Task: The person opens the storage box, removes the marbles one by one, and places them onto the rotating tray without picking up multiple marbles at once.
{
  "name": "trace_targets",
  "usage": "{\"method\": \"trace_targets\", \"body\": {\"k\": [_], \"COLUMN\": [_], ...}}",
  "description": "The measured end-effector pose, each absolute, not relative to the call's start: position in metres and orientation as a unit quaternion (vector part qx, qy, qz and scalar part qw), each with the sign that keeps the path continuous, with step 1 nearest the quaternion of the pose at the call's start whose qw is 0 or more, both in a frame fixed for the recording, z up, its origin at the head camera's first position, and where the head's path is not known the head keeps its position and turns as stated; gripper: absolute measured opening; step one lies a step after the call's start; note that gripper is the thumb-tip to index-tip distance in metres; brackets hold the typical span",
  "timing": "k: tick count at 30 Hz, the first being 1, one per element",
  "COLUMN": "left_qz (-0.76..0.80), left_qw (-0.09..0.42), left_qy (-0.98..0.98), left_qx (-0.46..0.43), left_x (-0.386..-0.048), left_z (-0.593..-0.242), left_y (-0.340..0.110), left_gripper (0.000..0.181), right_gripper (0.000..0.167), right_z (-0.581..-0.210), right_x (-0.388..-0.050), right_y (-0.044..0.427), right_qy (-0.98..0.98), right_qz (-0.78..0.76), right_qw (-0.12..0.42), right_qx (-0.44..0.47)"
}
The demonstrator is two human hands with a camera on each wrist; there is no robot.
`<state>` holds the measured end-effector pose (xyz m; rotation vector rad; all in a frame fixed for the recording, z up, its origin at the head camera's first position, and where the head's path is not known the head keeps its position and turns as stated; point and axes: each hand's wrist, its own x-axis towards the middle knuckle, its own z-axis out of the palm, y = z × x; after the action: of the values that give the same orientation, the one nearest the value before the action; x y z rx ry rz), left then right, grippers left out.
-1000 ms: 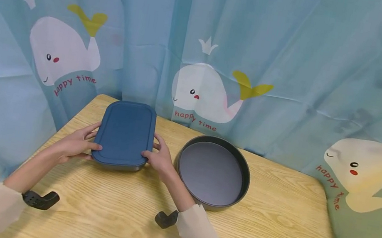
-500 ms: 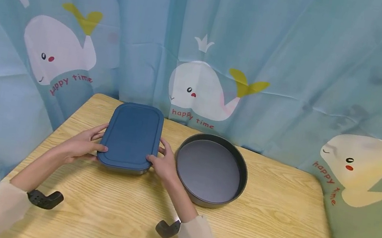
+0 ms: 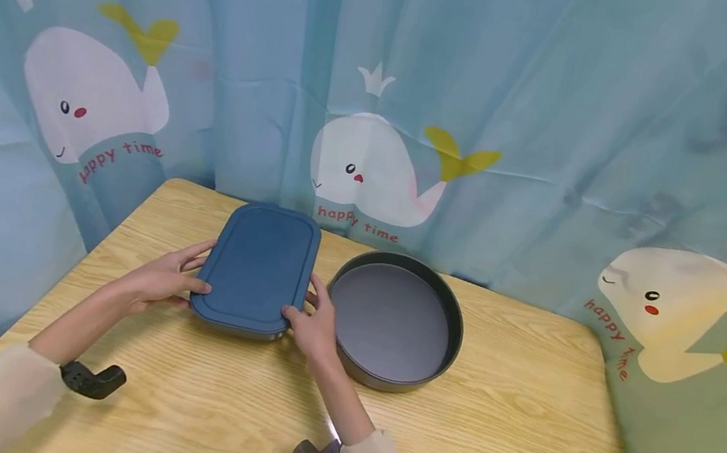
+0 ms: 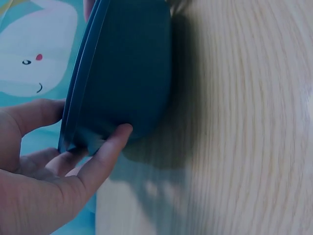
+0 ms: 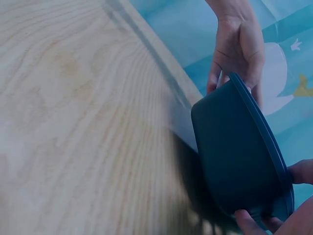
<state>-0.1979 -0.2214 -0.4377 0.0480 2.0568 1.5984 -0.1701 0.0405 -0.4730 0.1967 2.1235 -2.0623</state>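
Observation:
A rectangular box with a blue lid is held between both hands over the left part of the table. My left hand grips its left side, thumb on the lid edge; in the left wrist view that hand has fingers against the box wall. My right hand grips the right side near the front corner, thumb on the lid. The right wrist view shows the box tilted, with a shadow beside it on the table. Its underside is hidden in the head view.
A round dark pan stands just right of the box and my right hand. The wooden table extends to the right and front. A blue curtain with whale prints hangs behind and at the sides.
Both hands have carried the box to the right, closer to the round pan, and it has turned slightly clockwise. The whole head view has shifted a little.

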Motion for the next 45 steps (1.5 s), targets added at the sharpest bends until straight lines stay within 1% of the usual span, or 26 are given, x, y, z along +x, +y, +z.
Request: {"method": "trace_targets", "body": {"k": [8,23,31,36,45], "left_qz": [0.588,0.589,0.606,0.610,0.610], "left_qw": [0.274,0.279,0.284,0.286,0.282], "left_qy": [0.761,0.758,0.742,0.738,0.739], "left_qx": [0.024,0.033,0.038,0.035,0.042], "left_x": [-0.202,-0.204,-0.199,-0.193,-0.189], "left_z": [-0.442,-0.448,-0.454,-0.455,-0.455], "left_y": [-0.214,-0.207,-0.205,-0.203,-0.199], "left_gripper": [0.092,0.091,0.090,0.091,0.089], "right_gripper": [0.074,0.072,0.070,0.069,0.071], "right_z": [-0.480,-0.490,-0.494,-0.495,-0.497], "right_x": [-0.160,-0.146,-0.136,-0.129,-0.123], "right_y": [0.043,0.044,0.045,0.049,0.058], "right_qy": [0.715,0.735,0.745,0.762,0.793], "right_qz": [-0.693,-0.673,-0.665,-0.646,-0.608], "right_qw": [0.061,0.038,0.018,0.015,0.032], "right_qx": [0.071,0.075,0.050,0.032,0.020]}}
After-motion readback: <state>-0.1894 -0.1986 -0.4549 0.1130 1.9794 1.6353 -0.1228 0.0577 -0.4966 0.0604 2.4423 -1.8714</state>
